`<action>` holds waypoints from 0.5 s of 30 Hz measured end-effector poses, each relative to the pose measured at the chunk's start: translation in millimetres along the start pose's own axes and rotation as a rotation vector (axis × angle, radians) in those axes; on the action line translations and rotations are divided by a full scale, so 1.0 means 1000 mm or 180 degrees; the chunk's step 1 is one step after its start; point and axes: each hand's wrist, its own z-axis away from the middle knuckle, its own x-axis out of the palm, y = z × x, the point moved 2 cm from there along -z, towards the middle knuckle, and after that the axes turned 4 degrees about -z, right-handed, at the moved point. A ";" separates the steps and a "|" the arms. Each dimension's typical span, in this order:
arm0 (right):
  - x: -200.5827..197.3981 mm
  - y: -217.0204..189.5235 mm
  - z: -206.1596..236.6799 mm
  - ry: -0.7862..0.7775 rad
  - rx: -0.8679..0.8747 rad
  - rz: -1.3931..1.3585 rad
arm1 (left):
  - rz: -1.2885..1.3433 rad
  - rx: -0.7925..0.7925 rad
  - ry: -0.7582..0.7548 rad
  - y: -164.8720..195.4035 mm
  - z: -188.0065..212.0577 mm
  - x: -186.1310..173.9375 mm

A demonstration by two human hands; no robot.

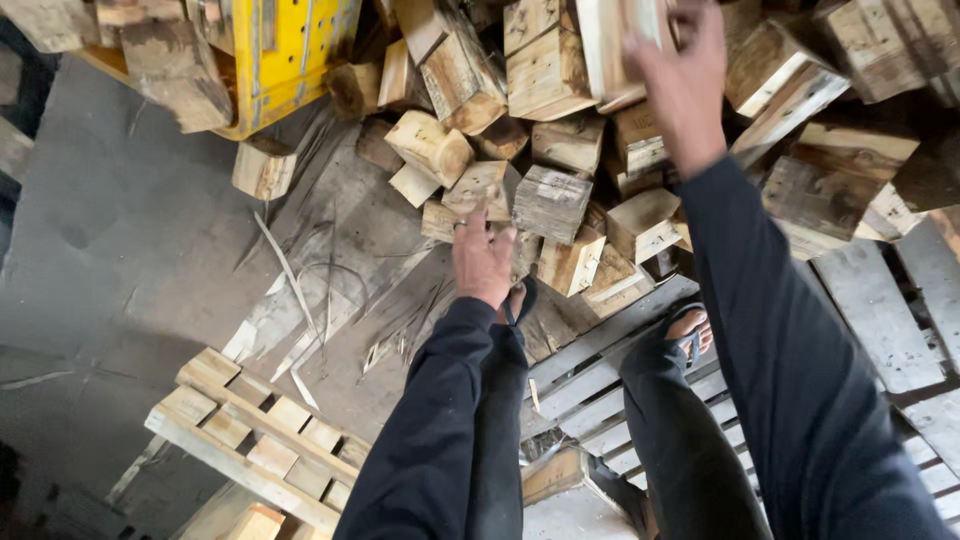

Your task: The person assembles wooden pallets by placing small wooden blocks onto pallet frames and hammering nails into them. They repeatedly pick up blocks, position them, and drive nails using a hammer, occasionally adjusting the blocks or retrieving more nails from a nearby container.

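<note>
Fingers (690, 45) of my right hand (685, 90): clenched on a pale rectangular wooden block (610, 45), top centre-right of frame. Fingers of my left hand (483, 258): loosely curled at mid-frame, touching the heap of rough-cut wooden blocks (550, 200), holding nothing. Yellow metal frame (290, 50), upper left. Pale slatted wooden pallet (250, 440), lower left.

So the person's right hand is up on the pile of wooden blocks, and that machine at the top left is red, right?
Not quite. The machine is yellow, not red, as the head view shows. The rest holds: the right hand is up on the pile of wooden blocks.
</note>
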 end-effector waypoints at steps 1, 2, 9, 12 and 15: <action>-0.011 0.004 0.021 0.0014 0.0649 -0.0247 | -0.0196 0.0161 0.0044 0.004 -0.002 0.003; -0.027 0.005 0.052 0.0022 0.1293 -0.0479 | -0.0325 0.0312 0.0143 0.010 -0.007 0.004; -0.061 0.036 0.303 0.0719 0.3578 -0.2135 | -0.0714 0.1077 0.0145 0.077 -0.112 0.048; -0.048 0.070 0.343 0.0647 0.4003 -0.2035 | -0.0983 0.0459 -0.0179 0.077 -0.135 0.078; -0.044 0.085 0.351 0.0147 0.3633 -0.2100 | -0.0730 0.1163 0.0530 0.076 -0.139 0.079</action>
